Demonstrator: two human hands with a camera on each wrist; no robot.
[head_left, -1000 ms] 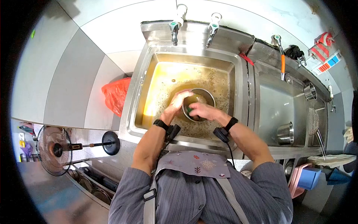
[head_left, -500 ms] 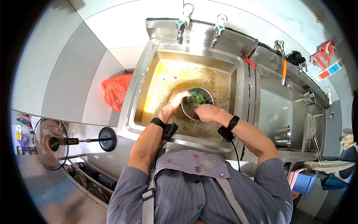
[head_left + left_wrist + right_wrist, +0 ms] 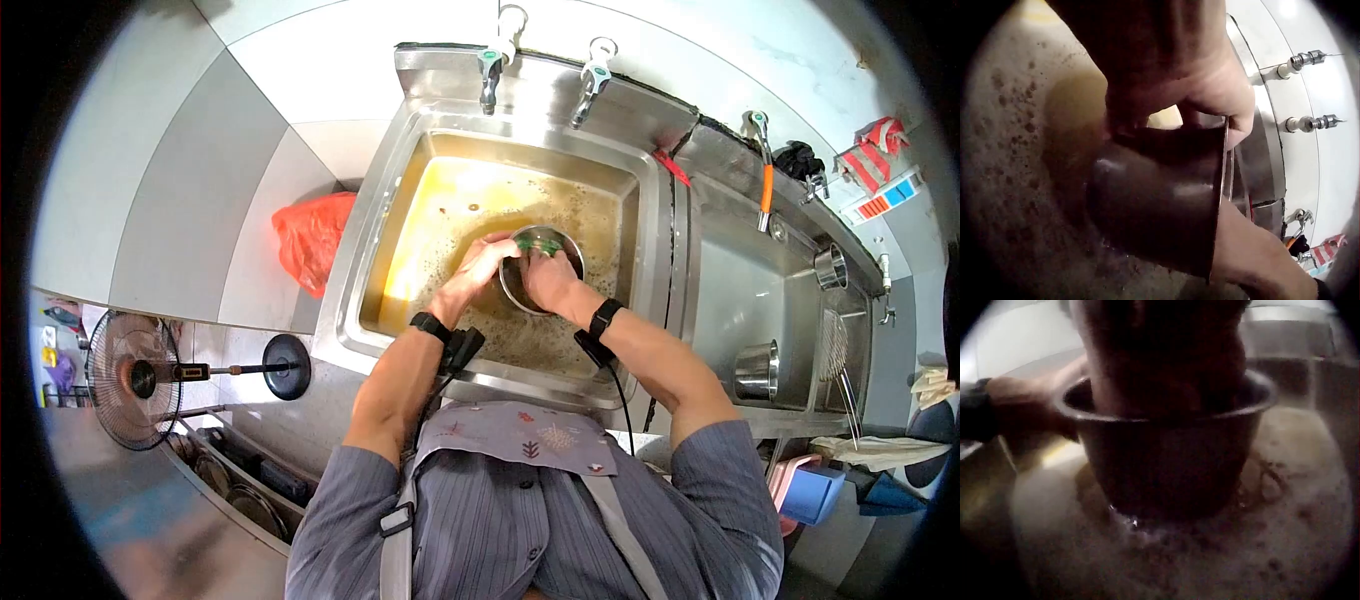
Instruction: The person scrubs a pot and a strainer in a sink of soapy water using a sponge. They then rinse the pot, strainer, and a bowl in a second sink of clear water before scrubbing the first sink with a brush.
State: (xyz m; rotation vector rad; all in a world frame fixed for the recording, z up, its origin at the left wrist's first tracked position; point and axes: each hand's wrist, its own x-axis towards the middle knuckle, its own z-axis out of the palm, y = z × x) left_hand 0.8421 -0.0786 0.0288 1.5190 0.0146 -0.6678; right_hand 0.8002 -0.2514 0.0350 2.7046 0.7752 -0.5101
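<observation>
A deep metal bowl stands tilted in the soapy, brownish water of the left sink. My left hand grips its rim on the left side; in the left wrist view the fingers of the left hand bend over the edge of the bowl. My right hand reaches down inside and holds a green scouring pad against the inner wall. In the right wrist view the right hand is sunk into the bowl, its fingers hidden by the wall.
Two taps stick out above the left sink. To the right, a second sink holds metal pots and a wire strainer. A red plastic bag hangs at the left, near a standing fan.
My right hand has moved from the bowl's near right side toward its far wall, taking the scouring pad along. The left hand keeps its hold on the rim, while the bowl's tilt shifts slightly.
</observation>
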